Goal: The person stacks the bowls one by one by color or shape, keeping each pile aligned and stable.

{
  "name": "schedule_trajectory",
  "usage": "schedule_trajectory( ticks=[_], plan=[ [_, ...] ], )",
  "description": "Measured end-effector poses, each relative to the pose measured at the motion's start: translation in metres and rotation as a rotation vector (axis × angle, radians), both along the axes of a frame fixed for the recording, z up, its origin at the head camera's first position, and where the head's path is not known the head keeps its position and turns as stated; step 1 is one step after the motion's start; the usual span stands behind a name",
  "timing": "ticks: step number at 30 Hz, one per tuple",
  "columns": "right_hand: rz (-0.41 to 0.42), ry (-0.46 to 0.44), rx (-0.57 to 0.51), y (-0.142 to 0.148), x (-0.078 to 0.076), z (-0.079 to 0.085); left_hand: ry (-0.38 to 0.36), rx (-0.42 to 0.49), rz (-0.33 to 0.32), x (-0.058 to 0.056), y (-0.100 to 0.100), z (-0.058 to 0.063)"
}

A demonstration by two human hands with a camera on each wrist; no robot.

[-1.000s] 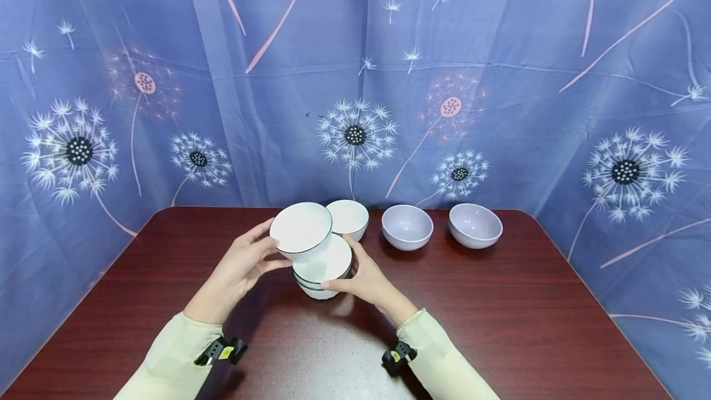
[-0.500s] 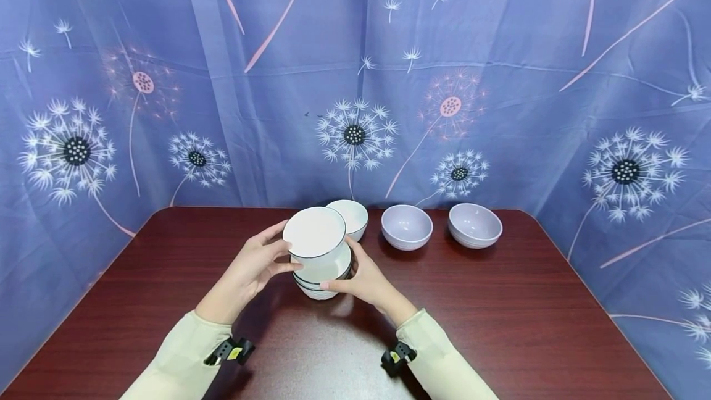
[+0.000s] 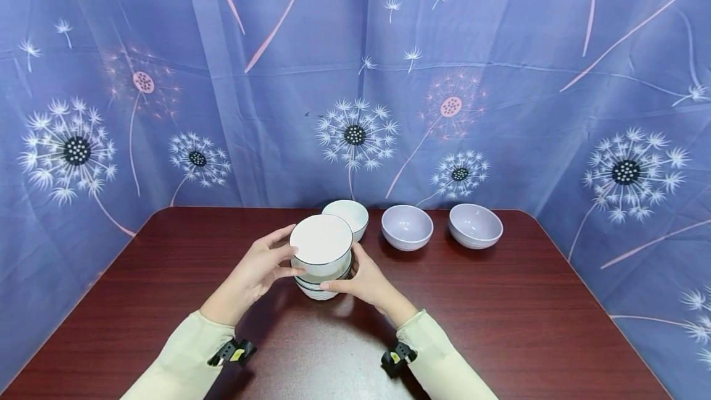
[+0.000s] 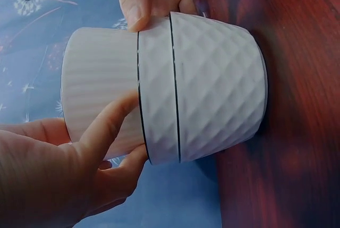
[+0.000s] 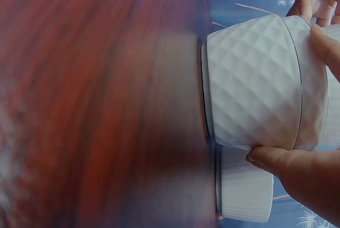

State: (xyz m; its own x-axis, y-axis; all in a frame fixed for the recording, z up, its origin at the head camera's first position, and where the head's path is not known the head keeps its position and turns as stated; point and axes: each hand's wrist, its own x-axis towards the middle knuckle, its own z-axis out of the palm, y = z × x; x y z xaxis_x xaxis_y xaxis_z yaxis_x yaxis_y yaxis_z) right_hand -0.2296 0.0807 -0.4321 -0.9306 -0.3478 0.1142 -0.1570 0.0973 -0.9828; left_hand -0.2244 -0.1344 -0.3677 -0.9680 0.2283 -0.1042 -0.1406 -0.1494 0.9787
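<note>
The ribbed bowl (image 3: 321,239) is pinched at its left side between thumb and fingers of the left hand (image 3: 257,270) and held mouth up over the stack (image 3: 316,294); whether its foot touches the inside cannot be told. The stack, diamond-patterned, is gripped near its upper rims by thumb and fingers of the right hand (image 3: 363,279). For the step, judged to be nesting, the foot is best centred, the ribbed bowl kept level and the left fingertips (image 4: 127,100) withdrawn from the dark rim before release, with the stack steadied throughout. The stack stands roughly midway between the left and right edges of the worktop (image 3: 500,326), its near edge being out of view. Sideways, ample room is offered; farther back, the white bowl (image 3: 351,212) should not be struck. Along the far edge one lilac bowl (image 3: 407,227) is set and, nearer the far right corner, a second lilac bowl (image 3: 474,226); beyond, the curtain (image 3: 355,48) is hung.
</note>
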Motion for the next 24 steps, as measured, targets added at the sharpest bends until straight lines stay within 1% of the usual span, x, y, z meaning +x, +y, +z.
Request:
schedule_trajectory(
  ticks=[9,19,24],
  plan=[
    [0.003,0.016,-0.009,0.0000,-0.0021,-0.0020,-0.001,-0.012,-0.015,-0.0028,0.0019,-0.0045],
    [0.001,0.017,-0.020,-0.0006,-0.0011,-0.0019,-0.003,-0.061,-0.034,-0.0010,0.0004,-0.0026],
    [0.001,0.024,-0.023,-0.0003,-0.0011,-0.0018,0.021,-0.091,-0.036,-0.0015,-0.0008,-0.0026]
  ],
)
